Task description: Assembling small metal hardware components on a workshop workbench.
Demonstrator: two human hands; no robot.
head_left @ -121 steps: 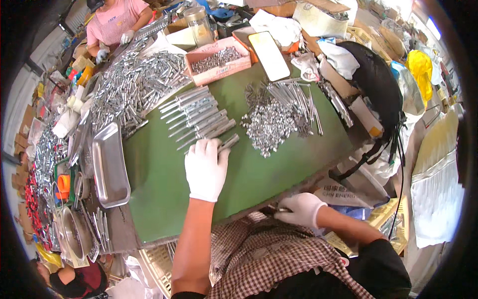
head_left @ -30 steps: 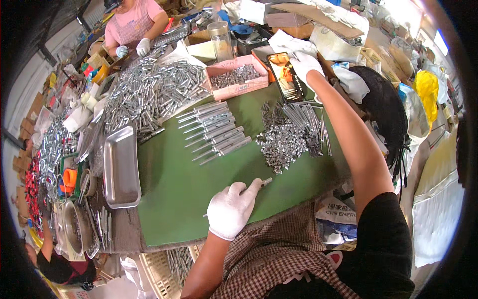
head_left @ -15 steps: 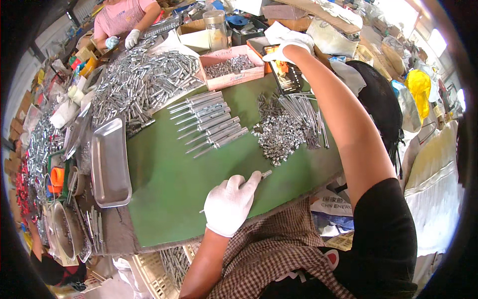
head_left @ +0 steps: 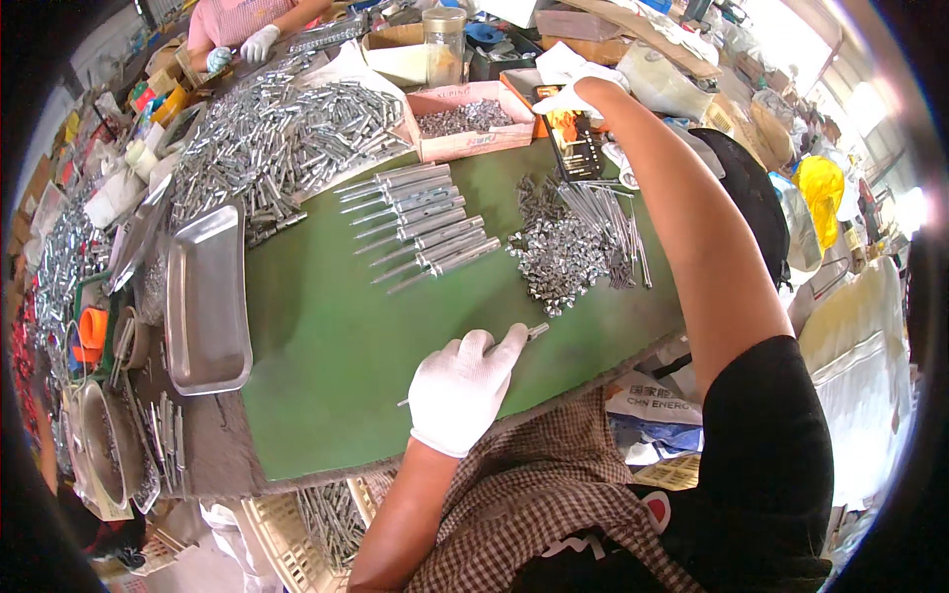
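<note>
My left hand [head_left: 458,393], in a white knitted glove, is closed around a slim metal rod [head_left: 537,331] over the front of the green table mat. One end of the rod pokes past my thumb and forefinger; a thin end shows behind the hand. My right hand [head_left: 571,97], also gloved, reaches far out to the upper end of a phone [head_left: 573,143] with a lit screen, its fingers stretched over it. Between the hands lie a heap of small metal pieces [head_left: 559,262] and long thin metal pins [head_left: 618,222]. A row of sleeved metal rods [head_left: 425,222] lies left of them.
An oblong steel tray [head_left: 208,306] stands at the left. Behind are a large pile of metal sleeves [head_left: 287,138], a pink box of small parts [head_left: 470,119] and a glass jar [head_left: 445,44]. A co-worker's gloved hands [head_left: 259,43] are at the far left.
The view has shifted slightly. My left hand still grips the rod, turned a little. My right hand stays at the phone's upper end.
</note>
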